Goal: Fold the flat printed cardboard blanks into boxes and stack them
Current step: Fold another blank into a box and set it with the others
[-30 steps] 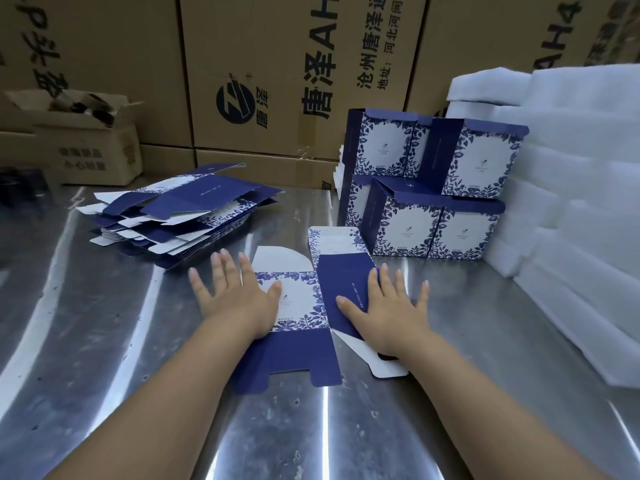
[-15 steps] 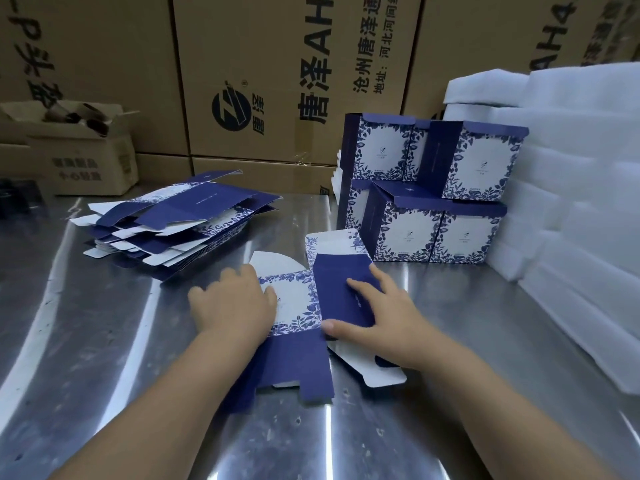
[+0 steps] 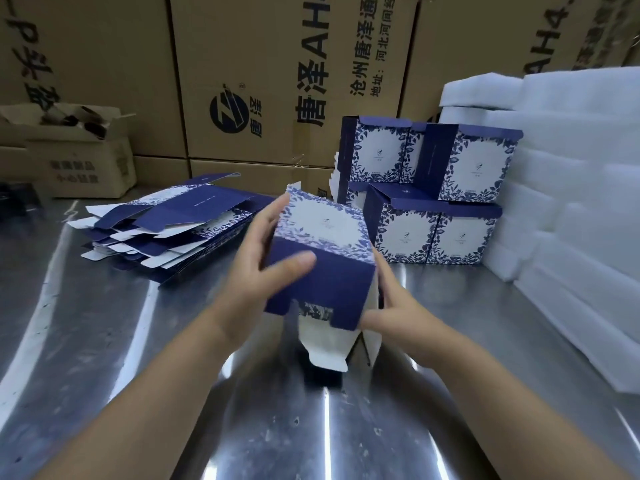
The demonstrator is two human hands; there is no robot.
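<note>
Head view: the half-formed box (image 3: 322, 244) is held above mid-table (image 3: 138, 341). The left hand (image 3: 263, 268) grips its nine-o'clock side and the right hand (image 3: 391, 306) clamps it at four o'clock. The flaps (image 3: 325, 344) hang loose at six o'clock, so uneven squeezing could crease a panel or misfold one.

Now the navy-and-white floral cardboard blank (image 3: 322, 237) is off the shiny steel table (image 3: 104, 341), popped from flat into an open sleeve. The left hand (image 3: 263, 271) goes from pressing to gripping its 9 o'clock side, the right hand (image 3: 391, 306) its 3 o'clock side.
</note>
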